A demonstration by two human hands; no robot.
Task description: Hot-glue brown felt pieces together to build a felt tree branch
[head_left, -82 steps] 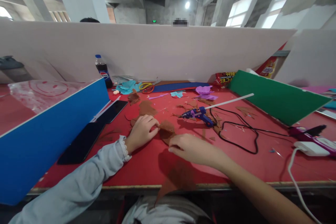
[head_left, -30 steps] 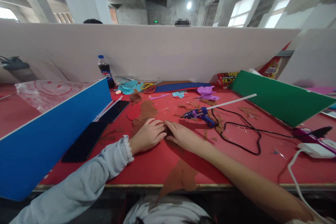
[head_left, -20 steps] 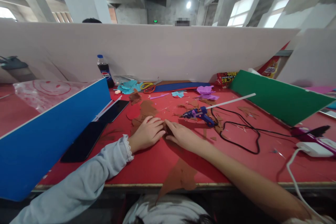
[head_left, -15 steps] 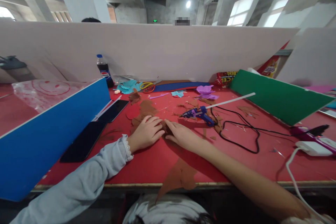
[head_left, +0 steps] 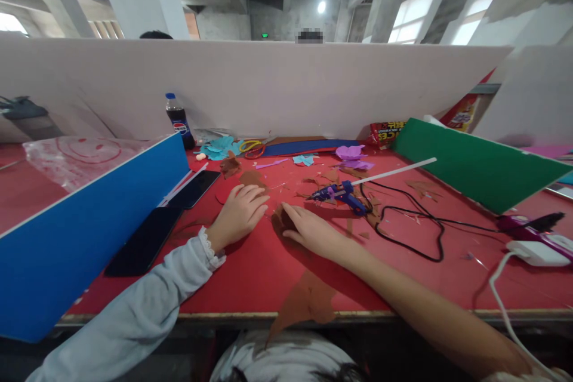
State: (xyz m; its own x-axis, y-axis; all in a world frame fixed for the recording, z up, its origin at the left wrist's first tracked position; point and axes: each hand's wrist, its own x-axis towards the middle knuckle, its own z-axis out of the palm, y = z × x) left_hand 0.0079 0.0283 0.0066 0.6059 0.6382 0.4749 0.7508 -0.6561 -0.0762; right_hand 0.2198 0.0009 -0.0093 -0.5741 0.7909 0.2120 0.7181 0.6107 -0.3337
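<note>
My right hand (head_left: 313, 231) rests low over the red tabletop, its thumb and fingers closed on a small curled piece of brown paper (head_left: 279, 221). To its left, my left hand (head_left: 240, 212) lies palm down with loosely bent fingers a little apart, and I see nothing in it. A flat brown paper scrap (head_left: 253, 178) shows just beyond its fingers. Nearer to me, a larger torn brown sheet (head_left: 308, 299) hangs over the table's front edge. Beyond my right hand lies a blue glue gun (head_left: 340, 192) with a long white glue stick in its back.
A blue board (head_left: 98, 221) stands on the left, beside dark phones (head_left: 144, 242). On the right are a green board (head_left: 470, 167), a black cord (head_left: 436, 250) and a power strip (head_left: 532, 236). Scissors (head_left: 251, 148), a cola bottle (head_left: 178, 122) and coloured scraps lie toward the white partition (head_left: 277, 89).
My left hand has moved left, away from the brown paper piece and my right hand. My right hand stays in place with the piece, which now shows more fully.
</note>
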